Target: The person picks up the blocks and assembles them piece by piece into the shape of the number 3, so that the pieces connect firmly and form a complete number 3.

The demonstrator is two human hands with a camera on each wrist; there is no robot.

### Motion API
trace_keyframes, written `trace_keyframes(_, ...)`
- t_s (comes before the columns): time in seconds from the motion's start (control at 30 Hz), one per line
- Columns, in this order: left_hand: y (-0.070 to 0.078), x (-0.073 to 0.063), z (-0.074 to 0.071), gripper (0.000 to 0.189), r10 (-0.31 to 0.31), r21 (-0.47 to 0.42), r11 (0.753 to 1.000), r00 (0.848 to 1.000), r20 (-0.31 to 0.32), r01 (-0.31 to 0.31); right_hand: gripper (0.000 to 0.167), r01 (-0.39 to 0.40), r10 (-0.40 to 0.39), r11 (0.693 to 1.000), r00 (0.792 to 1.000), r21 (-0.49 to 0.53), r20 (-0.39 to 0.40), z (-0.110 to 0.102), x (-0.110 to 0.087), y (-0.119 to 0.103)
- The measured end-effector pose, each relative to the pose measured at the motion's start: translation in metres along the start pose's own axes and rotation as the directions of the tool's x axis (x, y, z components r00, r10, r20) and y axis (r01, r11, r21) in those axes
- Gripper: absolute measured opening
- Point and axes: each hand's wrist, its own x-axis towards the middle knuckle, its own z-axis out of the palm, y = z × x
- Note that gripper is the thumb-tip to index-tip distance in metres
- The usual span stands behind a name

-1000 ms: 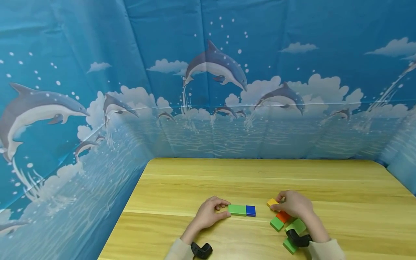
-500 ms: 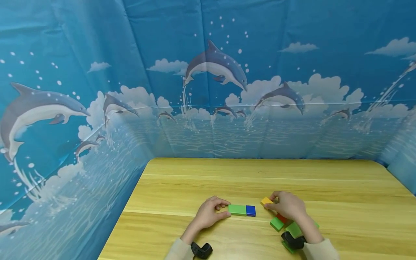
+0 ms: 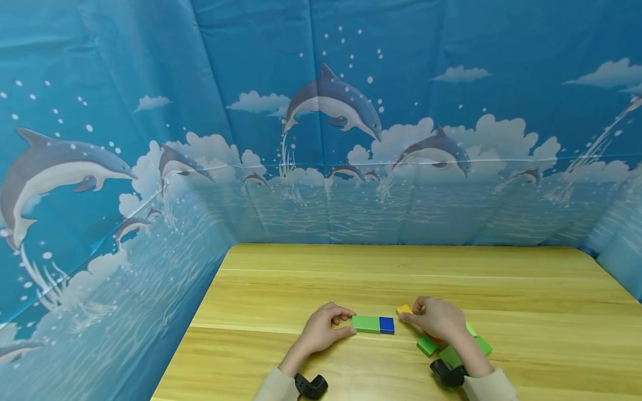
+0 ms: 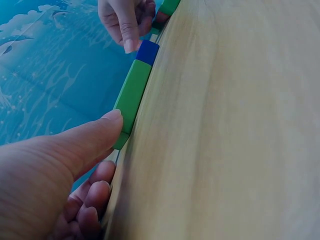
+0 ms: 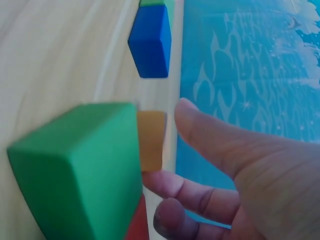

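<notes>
Head view: on the bench (image 3: 501,278), the left hand (image 3: 322,329) pinches the outer end of the long green block (image 3: 366,324), whose other end meets the blue block (image 3: 387,325). The right hand (image 3: 442,318) pinches the yellow block (image 3: 403,309), near the blue but apart from it. If yellow came in askew, it could knock blue out of line; a slipping thumb could twist it. No container shows.

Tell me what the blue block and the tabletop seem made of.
Blue block: painted wood or plastic, I can't tell which; smooth, evenly coloured faces with a slight sheen. Tabletop: probably wood or wood-look laminate, smooth finish; grain streaks run along its surface.
</notes>
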Motion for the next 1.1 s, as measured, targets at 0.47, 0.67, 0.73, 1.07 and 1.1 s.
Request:
trace_keyframes(0.47, -0.001, -0.001, 0.0, 0.03, 0.014, 0.008, 1.0, 1.0, -0.01, -0.014, 0.043, 0.236, -0.243, 0.966, 0.969, 0.109, 0.056, -0.003, 0.006, 0.014)
trace_keyframes(0.67, -0.002, 0.0, 0.001, 0.031, 0.016, 0.011, 1.0, 1.0, -0.011, -0.016, 0.035, 0.254, -0.263, 0.96, 0.962, 0.119, 0.067, -0.005, 0.005, 0.016)
trace_keyframes(0.73, -0.002, 0.001, 0.002, 0.031, 0.019, 0.013, 1.0, 1.0, -0.012, -0.019, 0.032, 0.249, -0.258, 0.961, 0.964, 0.117, 0.068, -0.006, 0.005, 0.017)
trace_keyframes(1.07, -0.002, 0.0, 0.002, 0.03, 0.008, 0.015, 1.0, 1.0, -0.013, -0.007, 0.03, 0.224, -0.227, 0.972, 0.973, 0.077, 0.039, -0.004, 0.005, 0.013)
trace_keyframes(1.1, -0.002, 0.0, 0.002, 0.03, 0.006, 0.017, 1.0, 1.0, -0.014, -0.006, 0.029, 0.225, -0.227, 0.972, 0.973, 0.064, 0.027, -0.003, 0.005, 0.012)
